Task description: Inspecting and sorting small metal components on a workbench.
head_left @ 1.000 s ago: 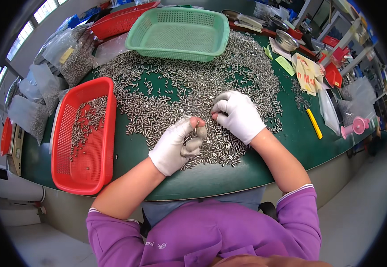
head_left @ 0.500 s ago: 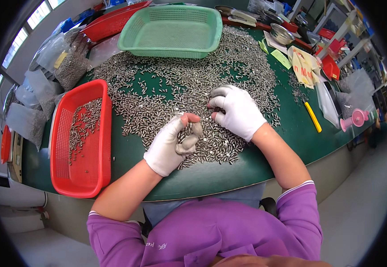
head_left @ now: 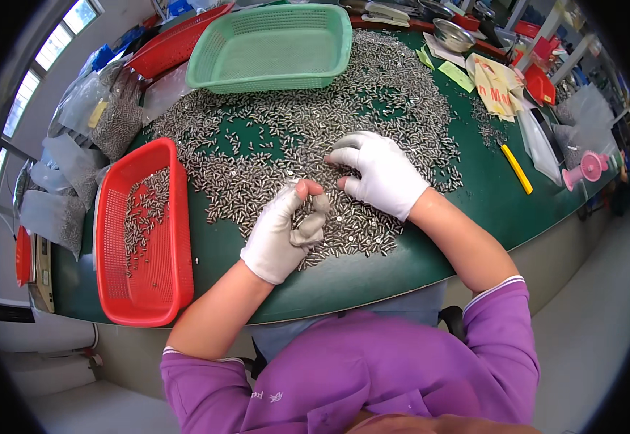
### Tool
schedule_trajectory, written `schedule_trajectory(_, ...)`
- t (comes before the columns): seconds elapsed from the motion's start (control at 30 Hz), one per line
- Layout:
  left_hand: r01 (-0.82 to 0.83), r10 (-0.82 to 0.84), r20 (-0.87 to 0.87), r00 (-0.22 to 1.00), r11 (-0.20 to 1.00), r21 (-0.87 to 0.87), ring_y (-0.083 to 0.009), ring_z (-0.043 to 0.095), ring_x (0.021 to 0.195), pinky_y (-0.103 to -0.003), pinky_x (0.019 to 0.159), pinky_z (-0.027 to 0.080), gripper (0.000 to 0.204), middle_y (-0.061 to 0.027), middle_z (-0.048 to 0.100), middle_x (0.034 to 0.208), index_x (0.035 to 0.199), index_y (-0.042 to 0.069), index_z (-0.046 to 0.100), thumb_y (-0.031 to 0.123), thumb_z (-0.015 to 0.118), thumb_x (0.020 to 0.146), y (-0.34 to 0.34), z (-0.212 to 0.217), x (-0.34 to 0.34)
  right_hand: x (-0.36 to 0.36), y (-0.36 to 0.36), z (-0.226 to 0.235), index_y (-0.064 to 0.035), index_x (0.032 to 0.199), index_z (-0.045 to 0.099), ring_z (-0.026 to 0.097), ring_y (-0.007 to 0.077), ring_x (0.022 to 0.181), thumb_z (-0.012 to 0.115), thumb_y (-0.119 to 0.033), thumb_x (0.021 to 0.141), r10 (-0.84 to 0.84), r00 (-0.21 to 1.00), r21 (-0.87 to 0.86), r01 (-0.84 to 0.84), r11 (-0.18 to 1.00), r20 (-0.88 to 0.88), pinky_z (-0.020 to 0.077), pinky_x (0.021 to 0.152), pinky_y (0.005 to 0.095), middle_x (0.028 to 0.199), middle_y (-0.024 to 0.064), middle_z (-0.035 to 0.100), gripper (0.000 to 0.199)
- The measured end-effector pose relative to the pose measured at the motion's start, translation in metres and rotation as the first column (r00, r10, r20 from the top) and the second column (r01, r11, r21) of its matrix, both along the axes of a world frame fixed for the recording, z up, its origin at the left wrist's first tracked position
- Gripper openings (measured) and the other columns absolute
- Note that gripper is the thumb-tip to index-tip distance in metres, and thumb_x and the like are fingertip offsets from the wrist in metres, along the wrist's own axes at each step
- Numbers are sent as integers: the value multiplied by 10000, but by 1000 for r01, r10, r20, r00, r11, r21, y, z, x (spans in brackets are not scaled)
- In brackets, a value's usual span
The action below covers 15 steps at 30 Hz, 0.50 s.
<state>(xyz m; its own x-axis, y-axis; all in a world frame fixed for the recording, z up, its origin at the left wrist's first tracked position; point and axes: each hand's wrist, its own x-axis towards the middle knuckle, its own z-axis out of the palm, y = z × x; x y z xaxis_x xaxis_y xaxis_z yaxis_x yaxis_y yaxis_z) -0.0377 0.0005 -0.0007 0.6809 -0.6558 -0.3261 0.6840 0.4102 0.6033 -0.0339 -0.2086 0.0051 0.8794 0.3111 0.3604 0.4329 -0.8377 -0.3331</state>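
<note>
Small silvery metal pins (head_left: 257, 202), loose in a wide heap, cover much of the green table (head_left: 358, 278). Over the near part of the heap, my left hand (head_left: 284, 231) in a white glove has its fingers curled and the thumb close to the bare index fingertip. Pins show in the hollow of those fingers, but I cannot tell whether they are held or lie behind. My right hand (head_left: 383, 173), gloved too, reaches palm down onto the heap. Its fingers are bent and spread from the thumb, with bare tips at the pins.
A red basket (head_left: 184, 267) with some pins stands at the left. The green basket (head_left: 268, 85) sits at the back of the heap. Bags of pins (head_left: 116, 134) line the left side. A yellow-handled tool (head_left: 517, 170) and a pink fan-like object (head_left: 585, 170) lie right.
The whole view has shifted and tilted slightly. My right hand has moved a little away from the left, its fingers reaching farther out over the pins. The left hand keeps its curled shape.
</note>
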Motion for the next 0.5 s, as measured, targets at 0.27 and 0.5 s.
schedule_trajectory(0.27, -6, 7, 22, 1000, 1000, -22, -71, 423, 629, -210, 564, 333, 235, -1, 540, 905, 1039, 133, 529, 350, 513, 951, 4, -7, 5, 2, 0, 1, -169, 908, 694, 579, 263, 965, 657, -254, 760, 35, 997, -89, -41, 995, -69, 448, 826, 412, 927, 58, 621, 175)
schedule_trajectory(0.5, 42, -35, 49, 998, 988, -147, -46, 313, 503, -194, 466, 272, 207, 17, 526, 815, 1000, 113, 596, 302, 579, 917, 4, -5, 13, 2, -7, 6, -167, 841, 717, 607, 261, 874, 649, -231, 752, 112, 993, 74, -115, 991, 44, 492, 768, 380, 874, 55, 641, 128)
